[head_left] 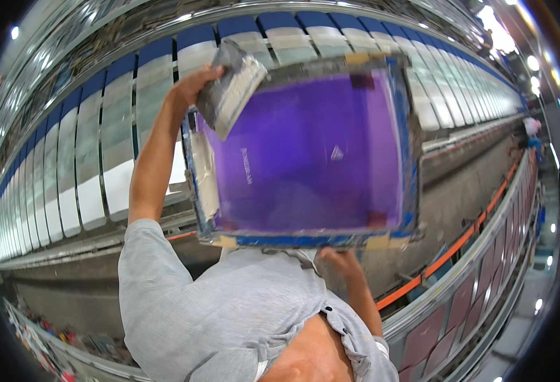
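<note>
A screen printing frame [305, 239] with purple mesh lies across in front of me, its sides taped in blue and tan. Pale cream ink is smeared along the left margin of the mesh. My left hand [193, 84] is closed on a grey squeegee [228, 95], tilted over the frame's far left corner, its blade side coated with cream ink. At the near edge of the frame, right of my middle, my right hand [343, 261] grips the frame; its fingertips are partly hidden under the edge.
A long row of white and grey printing pallets [118, 159] with blue ends curves along the far side. An orange rail [445, 256] runs at the right, beside another row of dark reddish panels [455, 305]. Another person [532, 134] stands far down the aisle.
</note>
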`<move>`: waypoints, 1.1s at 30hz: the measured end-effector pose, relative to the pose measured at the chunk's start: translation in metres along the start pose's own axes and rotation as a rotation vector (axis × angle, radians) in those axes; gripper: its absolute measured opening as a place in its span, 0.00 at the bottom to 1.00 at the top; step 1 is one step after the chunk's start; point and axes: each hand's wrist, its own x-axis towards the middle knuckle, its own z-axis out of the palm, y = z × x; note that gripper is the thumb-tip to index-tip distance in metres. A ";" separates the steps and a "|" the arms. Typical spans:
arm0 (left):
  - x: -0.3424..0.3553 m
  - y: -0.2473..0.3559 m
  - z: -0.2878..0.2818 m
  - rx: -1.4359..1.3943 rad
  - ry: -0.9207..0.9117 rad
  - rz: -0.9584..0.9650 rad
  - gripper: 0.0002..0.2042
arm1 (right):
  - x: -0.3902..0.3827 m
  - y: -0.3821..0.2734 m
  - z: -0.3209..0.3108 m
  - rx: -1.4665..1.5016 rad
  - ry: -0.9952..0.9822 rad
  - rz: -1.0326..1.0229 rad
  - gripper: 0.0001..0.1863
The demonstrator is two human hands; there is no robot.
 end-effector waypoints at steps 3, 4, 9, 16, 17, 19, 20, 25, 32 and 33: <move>0.016 -0.001 -0.001 -0.172 0.244 0.108 0.32 | 0.094 -0.086 -0.076 0.147 0.078 -0.254 0.24; 0.021 0.004 0.003 -0.228 0.233 0.174 0.33 | 0.131 -0.122 -0.105 0.230 0.097 -0.341 0.22; 0.026 -0.006 0.063 -0.490 0.425 0.357 0.38 | 0.245 -0.217 -0.100 0.441 0.081 -0.265 0.31; 0.016 -0.156 0.168 -0.829 0.827 0.199 0.36 | 0.382 -0.125 -0.152 -0.105 0.160 -0.212 0.19; 0.013 -0.165 0.175 -0.869 0.856 0.179 0.35 | 0.387 -0.112 -0.150 -0.161 0.151 -0.238 0.20; 0.000 -0.182 0.189 -0.897 0.895 0.168 0.34 | 0.390 -0.088 -0.148 -0.282 0.140 -0.199 0.22; -0.006 -0.190 0.194 -0.911 0.910 0.160 0.34 | 0.392 -0.078 -0.148 -0.326 0.130 -0.180 0.22; -0.018 -0.219 0.170 -0.886 0.966 0.117 0.35 | 0.409 -0.056 -0.118 -0.554 0.155 -0.167 0.22; -0.030 -0.206 0.158 -0.883 0.982 -0.024 0.30 | 0.391 -0.068 -0.104 -0.526 0.126 -0.045 0.23; -0.035 -0.207 0.162 -0.903 0.987 -0.036 0.30 | 0.386 -0.066 -0.106 -0.525 0.110 -0.026 0.23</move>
